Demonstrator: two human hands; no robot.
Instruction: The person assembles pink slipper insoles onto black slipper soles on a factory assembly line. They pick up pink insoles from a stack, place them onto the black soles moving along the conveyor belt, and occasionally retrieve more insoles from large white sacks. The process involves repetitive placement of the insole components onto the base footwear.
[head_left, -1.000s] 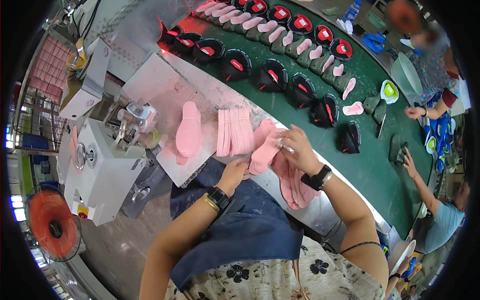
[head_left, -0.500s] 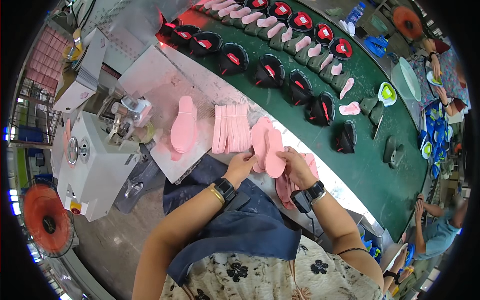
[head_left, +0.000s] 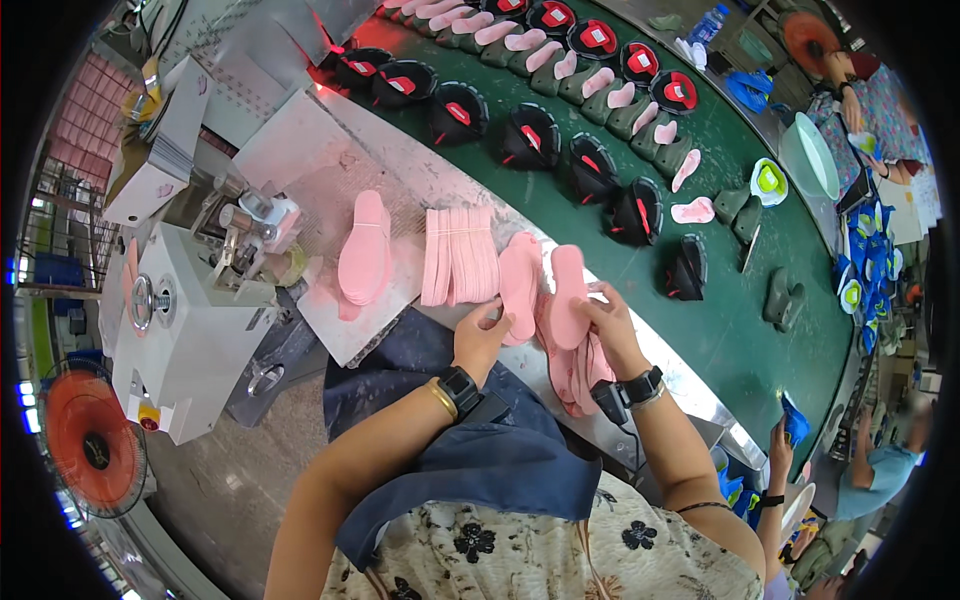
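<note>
My left hand (head_left: 481,342) is closed on the lower end of a pink insole (head_left: 519,285). In my right hand (head_left: 615,330) is a second pink insole (head_left: 569,295), pinched at its lower right edge and held toe up. Below it, other loose pink insoles (head_left: 560,372) lie at the table's edge, partly hidden by my right hand. Left of my hands, a banded bundle of insoles (head_left: 460,258) shows its edges. Beside that bundle, another stack of insoles (head_left: 364,250) lies flat, with a band across it.
A white machine (head_left: 195,325) with a metal head stands at left. Beyond the metal ledge runs a green conveyor (head_left: 740,340), carrying black shoe uppers (head_left: 635,210), dark green shoe-shaped pieces (head_left: 785,298) and pink insoles. Co-workers' hands (head_left: 850,108) show at right; an orange fan (head_left: 95,440) stands lower left.
My right hand has shifted right and slightly up with its insole, separating it from the one in my left hand. The black uppers and green pieces have moved slightly left along the conveyor.
</note>
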